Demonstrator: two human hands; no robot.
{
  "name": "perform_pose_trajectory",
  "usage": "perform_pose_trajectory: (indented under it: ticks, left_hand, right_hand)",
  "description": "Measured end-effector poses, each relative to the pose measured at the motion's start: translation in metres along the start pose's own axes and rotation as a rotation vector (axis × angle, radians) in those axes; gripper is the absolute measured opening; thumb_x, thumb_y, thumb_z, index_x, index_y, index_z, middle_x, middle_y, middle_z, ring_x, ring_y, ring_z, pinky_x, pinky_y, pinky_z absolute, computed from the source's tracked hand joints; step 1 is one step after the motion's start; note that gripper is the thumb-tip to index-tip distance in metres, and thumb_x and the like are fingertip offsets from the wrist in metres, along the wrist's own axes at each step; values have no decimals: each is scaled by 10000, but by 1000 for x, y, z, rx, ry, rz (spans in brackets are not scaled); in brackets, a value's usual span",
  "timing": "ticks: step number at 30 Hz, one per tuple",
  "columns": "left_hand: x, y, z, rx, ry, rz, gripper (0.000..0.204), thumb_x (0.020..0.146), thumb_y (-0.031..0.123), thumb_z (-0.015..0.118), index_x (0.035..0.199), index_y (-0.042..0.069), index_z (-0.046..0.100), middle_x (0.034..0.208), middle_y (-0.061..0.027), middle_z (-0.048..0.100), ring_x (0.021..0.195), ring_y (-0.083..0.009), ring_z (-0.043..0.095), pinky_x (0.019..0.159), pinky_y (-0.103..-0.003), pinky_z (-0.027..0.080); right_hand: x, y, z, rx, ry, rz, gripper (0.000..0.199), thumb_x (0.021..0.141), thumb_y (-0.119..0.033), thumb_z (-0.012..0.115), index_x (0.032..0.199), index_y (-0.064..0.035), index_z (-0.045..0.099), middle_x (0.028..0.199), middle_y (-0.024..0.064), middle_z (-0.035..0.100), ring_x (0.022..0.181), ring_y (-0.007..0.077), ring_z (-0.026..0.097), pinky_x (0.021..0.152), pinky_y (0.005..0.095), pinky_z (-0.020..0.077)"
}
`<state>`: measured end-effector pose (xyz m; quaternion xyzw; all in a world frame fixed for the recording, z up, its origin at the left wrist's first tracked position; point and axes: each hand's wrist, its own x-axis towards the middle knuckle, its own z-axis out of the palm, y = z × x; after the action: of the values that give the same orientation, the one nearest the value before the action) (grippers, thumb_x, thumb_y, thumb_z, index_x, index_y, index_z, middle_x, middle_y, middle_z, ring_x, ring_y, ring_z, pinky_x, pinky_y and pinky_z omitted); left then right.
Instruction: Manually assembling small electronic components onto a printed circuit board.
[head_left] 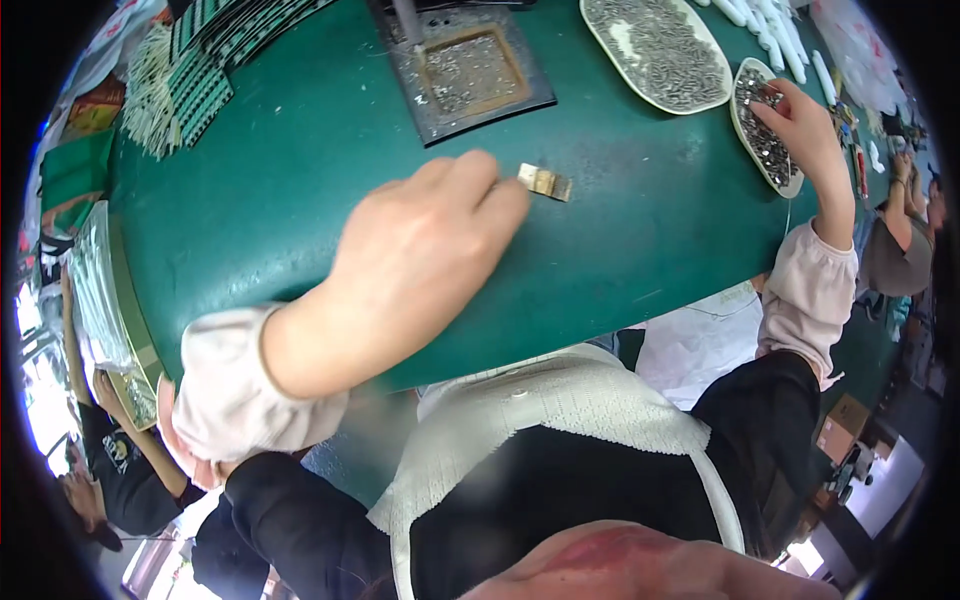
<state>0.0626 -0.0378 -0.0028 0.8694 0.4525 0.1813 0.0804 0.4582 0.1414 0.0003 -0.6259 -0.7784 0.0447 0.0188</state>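
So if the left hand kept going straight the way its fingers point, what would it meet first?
The left hand points right across the green table; its fingertips would first meet the small brass-coloured metal piece, which they are already at or nearly touching.

The left hand (420, 250) is covering one end of the small brass piece (546, 182); the right hand's (805, 125) fingertips are hiding among tiny parts in the oval dish (765, 175).

Green table (300, 150) seen from above. Square metal plate (470, 70) with a recessed tray is set at the far edge. Large oval dish (655, 50) of small metal parts is placed to its right. Green strips (200, 90) are stacked far left, white tubes (775, 30) far right. Cardboard box (840, 425) is seen lower right.
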Motion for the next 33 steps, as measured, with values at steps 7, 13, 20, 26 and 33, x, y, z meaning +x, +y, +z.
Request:
perform_pose_trajectory:
  ticks: [7, 13, 20, 26, 33]
  left_hand:
    - [19, 9, 36, 110, 67, 1, 131, 738, 90, 663, 840, 53, 589, 825, -63, 497, 758, -200, 594, 490, -312, 518]
    - [9, 3, 24, 31, 86, 61, 123, 742, 95, 661, 843, 58, 601, 817, -55, 486, 740, -206, 584, 512, -313, 515]
    - [-16, -28, -1, 66, 203, -4, 207, 788, 97, 746, 979, 75, 670, 942, -44, 655, 788, -217, 669, 634, -335, 544]
    - [-29, -45, 6, 108, 261, -49, 231, 783, 87, 779, 988, 70, 673, 958, -40, 659, 789, -216, 660, 646, -334, 546]
    - [-35, -40, 17, 124, 322, -6, 230, 777, 101, 727, 996, 60, 670, 957, -28, 631, 783, -181, 625, 599, -298, 527]
  right_hand:
    - [8, 10, 7, 67, 39, -17, 235, 926, -196, 702, 1026, 6, 634, 794, 88, 651, 746, 164, 620, 735, 313, 506]
    - [8, 8, 10, 33, 84, -32, 205, 905, -179, 700, 999, -3, 652, 796, 86, 677, 740, 158, 648, 724, 305, 517]
    - [-17, -54, -8, 94, 96, -96, 193, 899, -137, 721, 1052, -26, 680, 808, 85, 691, 738, 138, 671, 699, 292, 530]
    - [-30, -156, 1, 286, -48, -771, 173, 813, -4, 747, 962, -21, 660, 852, 103, 663, 729, 215, 691, 619, 339, 530]
    - [-37, -227, 17, 420, -309, -1022, 157, 788, -56, 741, 889, 5, 637, 806, 151, 619, 784, 363, 632, 705, 450, 516]
